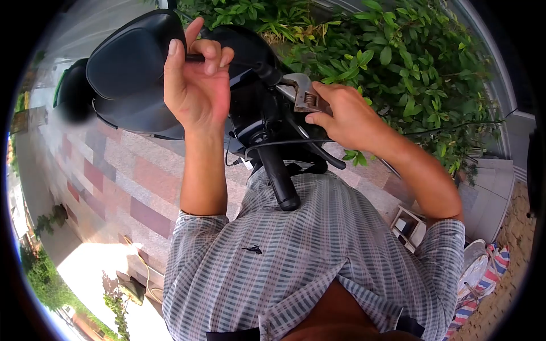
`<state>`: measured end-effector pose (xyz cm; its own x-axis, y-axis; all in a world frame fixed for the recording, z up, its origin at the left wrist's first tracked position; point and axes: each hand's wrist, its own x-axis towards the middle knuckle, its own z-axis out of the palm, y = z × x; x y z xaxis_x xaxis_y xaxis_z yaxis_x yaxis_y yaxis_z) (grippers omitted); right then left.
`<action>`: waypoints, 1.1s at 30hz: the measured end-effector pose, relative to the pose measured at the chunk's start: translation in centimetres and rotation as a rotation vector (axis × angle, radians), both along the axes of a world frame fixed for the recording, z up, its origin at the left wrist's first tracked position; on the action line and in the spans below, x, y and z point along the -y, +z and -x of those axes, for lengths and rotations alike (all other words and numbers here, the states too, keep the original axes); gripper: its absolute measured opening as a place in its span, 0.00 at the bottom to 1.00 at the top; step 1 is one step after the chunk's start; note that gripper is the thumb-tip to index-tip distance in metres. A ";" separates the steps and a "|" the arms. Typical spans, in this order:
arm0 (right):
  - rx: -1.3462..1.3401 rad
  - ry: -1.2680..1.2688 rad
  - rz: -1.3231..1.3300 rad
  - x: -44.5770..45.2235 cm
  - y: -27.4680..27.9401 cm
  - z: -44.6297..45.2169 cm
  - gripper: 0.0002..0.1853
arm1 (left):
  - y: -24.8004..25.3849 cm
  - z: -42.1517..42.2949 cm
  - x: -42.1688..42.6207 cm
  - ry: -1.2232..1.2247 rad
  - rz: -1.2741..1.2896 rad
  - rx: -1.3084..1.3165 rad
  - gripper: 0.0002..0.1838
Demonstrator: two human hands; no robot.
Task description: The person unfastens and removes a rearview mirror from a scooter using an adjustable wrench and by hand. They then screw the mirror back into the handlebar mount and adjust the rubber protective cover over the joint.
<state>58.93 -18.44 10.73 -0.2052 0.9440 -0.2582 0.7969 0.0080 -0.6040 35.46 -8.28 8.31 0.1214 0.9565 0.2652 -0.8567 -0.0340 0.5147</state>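
Checked shirt [284,227] has one emblem [252,249]; left hand [200,85] curls fingers around one mirror stem [195,57], right hand [350,111] grasps one wrench [303,91].

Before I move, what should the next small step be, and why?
I'd probably check that the adjustable wrench is seated on the black joint before turning it. The right hand holds the wrench with its jaws beside that joint, but whether they grip is unclear; the left hand, curled at the mirror stem, could steady it.
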 end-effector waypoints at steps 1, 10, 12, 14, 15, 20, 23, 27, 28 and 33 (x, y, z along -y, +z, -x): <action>-0.010 -0.009 0.021 0.0 0.5 0.2 0.18 | 0.0 -0.1 0.0 0.000 -0.002 0.002 0.29; 0.075 0.041 0.171 -0.7 2.4 1.1 0.20 | -0.3 -1.2 0.4 0.032 0.021 0.009 0.26; 0.106 0.064 0.201 -1.2 3.0 1.3 0.20 | -0.4 -1.3 0.4 0.033 0.019 0.000 0.25; 0.144 0.090 0.226 -1.4 3.4 1.4 0.19 | -0.6 -1.3 0.1 0.026 -0.013 -0.004 0.25; 0.171 0.111 0.238 -1.8 3.6 1.6 0.19 | -0.7 -1.2 -0.1 0.022 -0.034 -0.006 0.24; 0.262 0.191 0.101 -1.7 3.1 2.3 0.21 | -0.6 -1.2 -0.1 0.034 -0.039 -0.003 0.24; 0.303 0.244 0.107 -1.4 3.3 2.5 0.25 | -0.3 -1.3 0.1 0.025 -0.033 -0.001 0.25; 0.362 0.328 0.051 -1.3 1.4 0.9 0.32 | 0.1 -1.3 0.2 0.043 -0.016 -0.015 0.25; 0.361 0.337 0.027 -1.2 1.2 0.6 0.33 | 0.1 -1.3 0.2 0.033 -0.016 -0.008 0.25; 0.390 0.350 0.001 -1.1 0.7 0.6 0.33 | 0.4 -1.2 0.3 0.034 0.008 0.013 0.27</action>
<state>58.33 -17.30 11.46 -0.3965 0.8360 -0.3793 0.9125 0.3135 -0.2628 36.70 -8.61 8.72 0.0856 0.9621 0.2590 -0.8617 -0.0590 0.5040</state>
